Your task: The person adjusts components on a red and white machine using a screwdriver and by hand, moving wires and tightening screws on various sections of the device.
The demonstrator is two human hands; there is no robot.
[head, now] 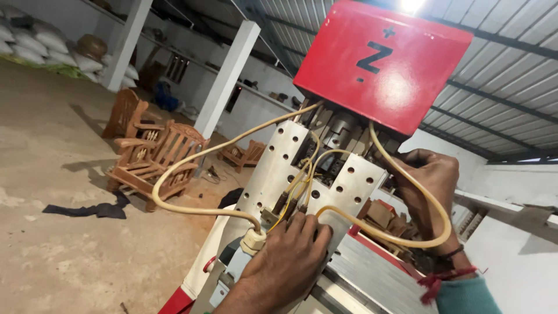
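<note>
Big and dusty, the workshop has a bare concrete floor [52, 192], white pillars [226, 75] and a ribbed metal roof [500, 75]; wooden chairs [154, 160] stand on the floor far behind, and white sacks [40, 43] are piled up in the far corner; a dark rag [93, 209] lies on the floor near the chairs.

Close to the camera is a machine head with a red box [381, 61] on top; the box has a black mark on it; under it hangs a silver metal plate [279, 163] full of round holes; thick cream cables [186, 168] loop out from the plate on both sides, and thin yellow wires [305, 174] run down the middle.

The left hand [288, 256] lies flat on the low part of the plate, just beside a small cream plug [253, 239]; its fingers [302, 224] are bent and press on the spot where the wires end; I cannot tell if it grips anything.

The right hand [430, 180] reaches round the right side of the plate, under the red box; its fingers curl in behind the metal, so I cannot tell what they hold; one cream cable bends across its wrist; a red thread [433, 282] is tied there, next to a blue-green sleeve [465, 296].
</note>
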